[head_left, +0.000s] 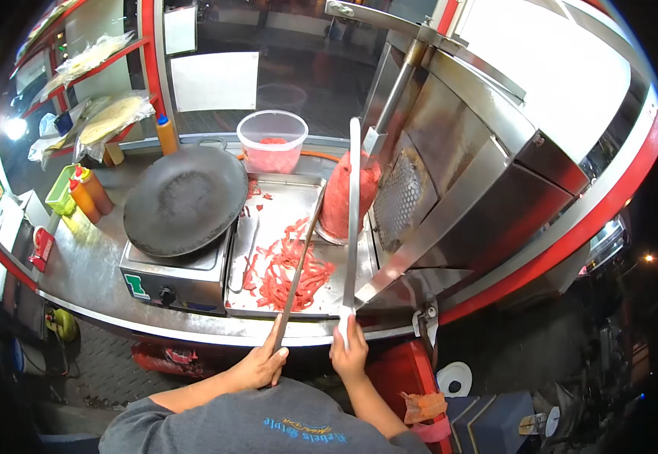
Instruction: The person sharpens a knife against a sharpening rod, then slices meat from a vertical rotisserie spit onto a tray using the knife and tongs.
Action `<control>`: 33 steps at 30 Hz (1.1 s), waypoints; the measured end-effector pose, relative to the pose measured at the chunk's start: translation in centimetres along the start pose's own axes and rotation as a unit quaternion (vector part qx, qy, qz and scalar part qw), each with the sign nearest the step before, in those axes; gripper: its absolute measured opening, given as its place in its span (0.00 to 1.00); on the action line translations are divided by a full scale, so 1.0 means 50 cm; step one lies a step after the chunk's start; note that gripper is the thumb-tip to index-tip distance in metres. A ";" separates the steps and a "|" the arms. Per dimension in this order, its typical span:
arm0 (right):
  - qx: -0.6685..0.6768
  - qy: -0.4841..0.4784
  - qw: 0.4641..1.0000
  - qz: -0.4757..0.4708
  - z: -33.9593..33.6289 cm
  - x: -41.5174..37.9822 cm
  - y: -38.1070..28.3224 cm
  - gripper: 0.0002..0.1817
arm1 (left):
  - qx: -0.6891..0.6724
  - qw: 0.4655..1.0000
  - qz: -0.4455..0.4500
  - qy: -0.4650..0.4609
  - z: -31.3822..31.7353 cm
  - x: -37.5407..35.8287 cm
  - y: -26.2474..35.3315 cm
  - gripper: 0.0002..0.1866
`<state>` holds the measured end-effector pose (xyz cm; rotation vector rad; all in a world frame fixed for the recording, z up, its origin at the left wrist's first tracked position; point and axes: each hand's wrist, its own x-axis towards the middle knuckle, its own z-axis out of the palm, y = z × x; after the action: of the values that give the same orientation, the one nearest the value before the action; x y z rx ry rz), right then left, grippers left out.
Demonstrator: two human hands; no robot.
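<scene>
My right hand [350, 350] is wrapped round the white handle of a long slicing knife [353, 227]. Its blade points up and away, crossing in front of a reddish cone of meat [336, 200] on a vertical spit. In my left hand [263, 365] is a long thin metal tool [297, 276], a rod or a blade seen edge-on, slanting forward over the tray. Strips of cut red meat [276, 281] lie in the metal tray [287, 198] beneath the two tools. A flat metal utensil [244, 240] rests along the tray's left side.
Left of the tray, a large dark pan [185, 198] sits on a burner [174, 280]. A clear tub [296, 138] with red meat stands behind. Sauce bottles [87, 195] are at the left; the steel grill housing [461, 216] slants up at the right. Bagged flatbreads [113, 119] lie on shelves.
</scene>
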<state>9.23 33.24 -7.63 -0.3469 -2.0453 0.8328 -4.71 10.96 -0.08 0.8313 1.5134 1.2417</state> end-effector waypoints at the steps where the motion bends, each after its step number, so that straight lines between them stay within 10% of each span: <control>1: 0.009 0.002 1.000 0.011 0.009 0.046 -0.017 0.31 | 0.004 1.000 -0.007 0.002 0.004 0.002 0.003 0.43; 9: -0.034 -0.013 0.999 0.025 -0.020 -0.155 0.018 0.31 | -0.002 1.000 0.012 0.011 0.009 0.025 0.015 0.42; 17: -0.065 -0.010 0.998 -0.007 0.010 0.074 -0.057 0.30 | 0.012 0.999 0.033 0.036 0.019 0.043 0.026 0.42; 23: -0.093 -0.012 0.996 0.010 -0.038 -0.157 -0.025 0.30 | 0.021 0.998 0.037 0.041 0.023 0.061 0.034 0.42; 33: -0.148 -0.073 0.983 0.077 -0.041 -0.043 -0.051 0.28 | -0.043 0.997 0.055 0.039 0.017 0.098 0.045 0.42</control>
<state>12.30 31.10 -6.44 -0.6315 -2.3088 0.6588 -5.49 16.30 0.83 0.8260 1.4812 1.4251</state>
